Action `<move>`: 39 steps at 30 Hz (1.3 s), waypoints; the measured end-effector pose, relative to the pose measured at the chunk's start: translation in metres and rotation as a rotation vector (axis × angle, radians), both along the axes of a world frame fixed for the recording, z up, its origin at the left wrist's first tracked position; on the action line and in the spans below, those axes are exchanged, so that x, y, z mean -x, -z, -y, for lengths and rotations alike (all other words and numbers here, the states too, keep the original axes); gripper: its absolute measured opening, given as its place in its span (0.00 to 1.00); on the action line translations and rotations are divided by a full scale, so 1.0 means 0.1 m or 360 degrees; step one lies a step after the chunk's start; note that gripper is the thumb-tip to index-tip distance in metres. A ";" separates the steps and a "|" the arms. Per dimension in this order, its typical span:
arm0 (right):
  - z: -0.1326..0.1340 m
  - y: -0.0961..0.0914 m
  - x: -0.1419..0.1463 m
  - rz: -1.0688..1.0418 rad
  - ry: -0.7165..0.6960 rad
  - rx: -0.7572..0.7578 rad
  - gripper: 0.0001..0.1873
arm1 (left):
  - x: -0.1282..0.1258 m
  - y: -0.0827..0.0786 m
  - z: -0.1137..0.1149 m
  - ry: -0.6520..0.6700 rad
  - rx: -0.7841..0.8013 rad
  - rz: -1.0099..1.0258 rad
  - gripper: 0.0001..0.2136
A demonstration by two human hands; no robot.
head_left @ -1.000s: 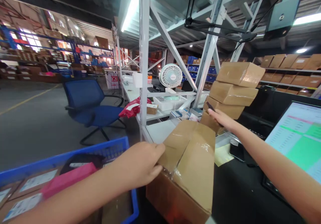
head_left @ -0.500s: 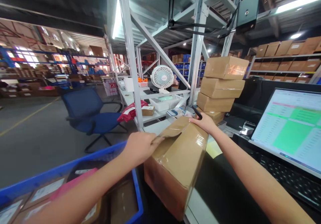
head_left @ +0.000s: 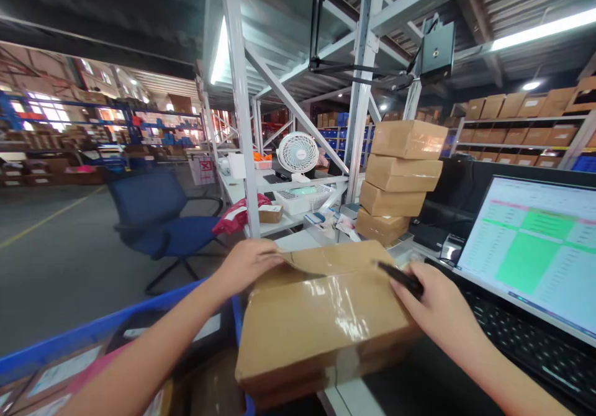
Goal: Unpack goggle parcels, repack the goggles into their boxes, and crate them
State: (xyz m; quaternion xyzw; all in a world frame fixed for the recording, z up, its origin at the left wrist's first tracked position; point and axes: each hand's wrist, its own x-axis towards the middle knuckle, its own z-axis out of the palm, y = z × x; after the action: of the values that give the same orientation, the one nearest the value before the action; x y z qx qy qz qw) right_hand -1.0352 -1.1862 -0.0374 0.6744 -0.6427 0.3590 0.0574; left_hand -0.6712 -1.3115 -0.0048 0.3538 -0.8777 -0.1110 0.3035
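In front of me is a brown cardboard box with shiny clear tape across its top. One top flap is lifted partway, leaving a dark gap along the seam. My left hand is closed on the left end of this flap. A slim black pen-like tool is gripped in my right hand, its tip pointing left over the box's right end. Whether it is a pen or a cutter I cannot tell. The box's inside is hidden.
A blue crate with parcels is at the lower left. Several taped boxes are stacked behind. On the right stand a laptop screen and keyboard. A metal post, white fan and blue chair lie beyond.
The box has turned so its long side now runs left to right. My right hand has moved from its far edge to its right end, tool still held; my left hand still grips the flap.
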 end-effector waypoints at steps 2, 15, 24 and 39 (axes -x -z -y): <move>-0.26 0.00 0.07 -0.0110 -0.0043 -0.0059 0.08 | 0.06 -0.04 0.05 0.0221 -0.0102 -0.0091 0.22; -0.36 -0.77 -0.17 -0.1059 -0.0473 0.0351 0.22 | 0.09 0.06 -0.12 0.0709 0.0419 -0.0204 0.23; -0.25 -0.88 -0.49 -0.1421 -0.0570 0.0503 0.16 | 0.05 0.28 -0.28 0.0647 0.0547 -0.0250 0.18; -0.30 -1.09 0.46 -0.1610 -0.0268 0.0395 0.25 | 0.07 0.28 -0.17 0.0623 0.0585 -0.0323 0.14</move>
State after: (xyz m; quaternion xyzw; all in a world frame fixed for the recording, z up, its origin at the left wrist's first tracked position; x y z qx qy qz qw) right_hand -1.0810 -1.1563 0.0721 0.8007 -0.4310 0.0656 0.4109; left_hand -0.6782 -1.2948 -0.0326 0.1038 -0.8999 -0.0415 0.4216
